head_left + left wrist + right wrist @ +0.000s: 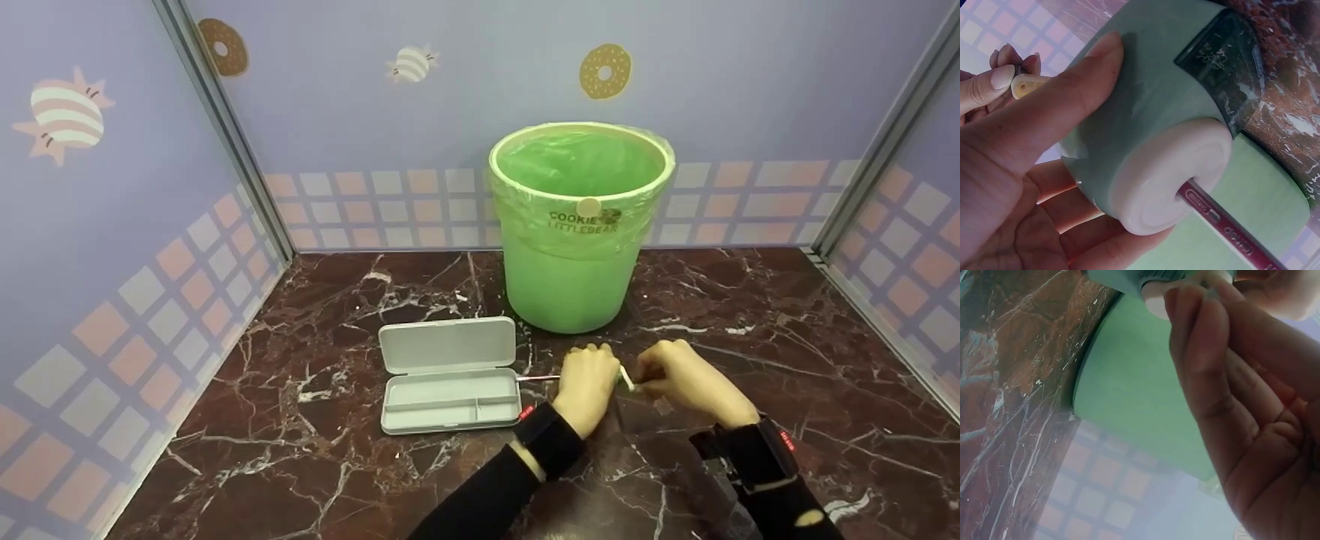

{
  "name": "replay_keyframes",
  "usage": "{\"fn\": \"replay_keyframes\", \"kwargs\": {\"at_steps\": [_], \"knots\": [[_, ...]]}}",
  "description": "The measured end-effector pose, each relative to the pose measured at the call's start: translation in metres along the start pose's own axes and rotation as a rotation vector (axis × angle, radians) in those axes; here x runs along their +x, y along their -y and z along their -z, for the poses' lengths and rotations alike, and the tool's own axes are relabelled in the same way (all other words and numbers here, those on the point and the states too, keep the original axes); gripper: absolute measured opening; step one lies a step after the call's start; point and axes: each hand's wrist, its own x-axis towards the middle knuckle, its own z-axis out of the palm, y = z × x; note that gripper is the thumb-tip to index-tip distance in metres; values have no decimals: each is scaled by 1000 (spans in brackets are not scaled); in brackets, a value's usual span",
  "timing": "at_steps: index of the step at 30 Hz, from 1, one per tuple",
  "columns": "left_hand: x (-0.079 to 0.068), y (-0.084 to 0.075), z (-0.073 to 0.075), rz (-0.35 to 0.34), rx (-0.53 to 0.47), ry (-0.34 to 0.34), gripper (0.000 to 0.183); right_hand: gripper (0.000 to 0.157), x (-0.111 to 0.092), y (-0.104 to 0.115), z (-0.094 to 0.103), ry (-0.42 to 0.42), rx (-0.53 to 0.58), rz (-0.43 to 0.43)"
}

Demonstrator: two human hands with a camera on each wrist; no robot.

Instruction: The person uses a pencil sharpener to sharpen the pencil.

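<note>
My left hand [586, 382] grips a green crank pencil sharpener [1151, 90], its thumb across the body and its fingers underneath. A dark red pencil [1224, 228] goes into the hole of the sharpener's pale round front [1154, 185]. In the head view that pencil sticks out to the left of the hand. At the sharpener's other end, my right hand [694, 382] pinches the small knob of the white crank arm [627, 378] between thumb and fingers. A dark see-through shavings drawer [1227, 67] shows on the sharpener's side.
An open grey pencil case [439, 431] with several compartments lies left of my hands, lid tipped back. Behind them stands a green bin [570, 277] lined with a clear bag. Patterned walls [375, 112] enclose the dark marbled table [315, 465].
</note>
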Motion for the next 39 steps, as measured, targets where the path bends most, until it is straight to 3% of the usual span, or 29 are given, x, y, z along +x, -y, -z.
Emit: {"fn": "replay_keyframes", "kwargs": {"at_steps": [3,9,15,23,31,39], "knots": [[-1,0,0,0,2,-5,17,15,-1,0,1,-10,11,-13],[1,-1,1,-28,-17,-1,18,11,0,2,5,-117,-64,9],[1,1,-2,-26,-23,-6,15,12,3,3,4,-148,-73,9],[4,2,-3,-28,-8,-8,18,14,11,4,0,-284,-153,6],[1,3,-4,0,-3,-60,24,13,20,5,1,-275,-169,6],[-1,2,-3,-27,-9,4,17,17,27,2,-5,-315,-240,-34]]}}
